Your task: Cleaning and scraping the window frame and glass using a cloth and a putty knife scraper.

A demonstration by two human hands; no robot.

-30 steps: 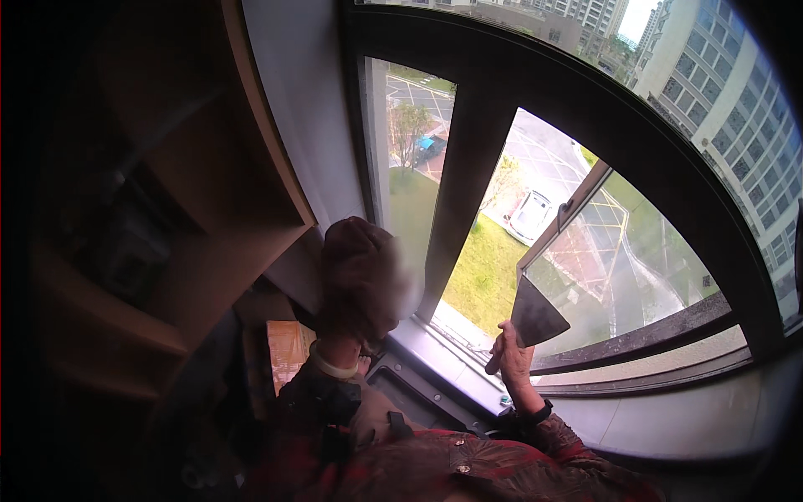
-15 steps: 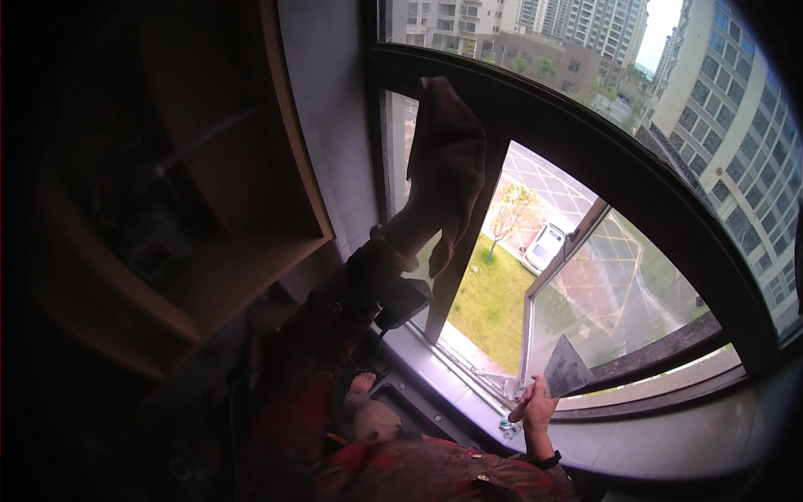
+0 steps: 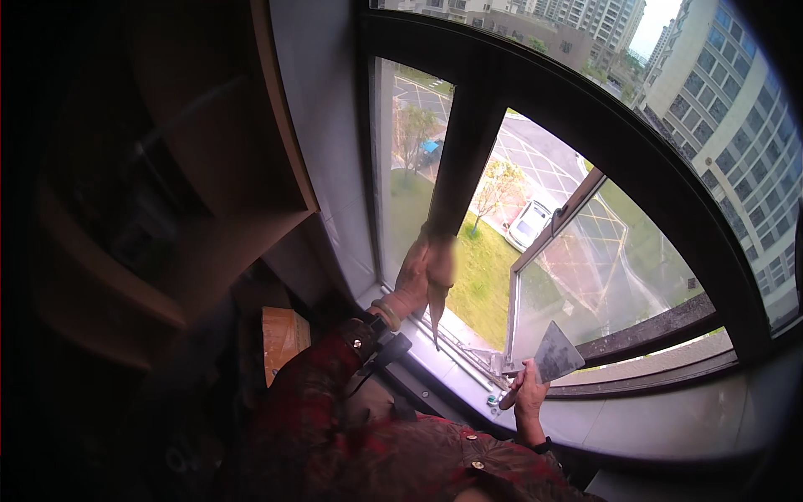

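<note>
My left hand [image 3: 410, 280] presses a brown cloth [image 3: 437, 314] against the dark upright bar [image 3: 456, 167] of the window frame, fingers closed around it. The cloth's pointed end hangs below the hand, and part of it is blurred. A bracelet and a dark wristband sit on that wrist. My right hand [image 3: 529, 400], lower right by the sill, grips a putty knife by its handle. The wide, grey-smeared blade [image 3: 559, 355] of the putty knife points up, in front of the open window sash [image 3: 606, 268].
The pale sill [image 3: 468, 381] runs below the window, with a small shiny object [image 3: 492, 402] on it near my right hand. Wooden shelving [image 3: 159, 318] stands at the left. An orange-brown wooden piece [image 3: 284, 335] lies low beside my left arm. Outside, far below, is a parked white car [image 3: 529, 224].
My left hand has come down the upright bar with the cloth, from near its top to its lower part. My right hand still holds the putty knife, almost unmoved.
</note>
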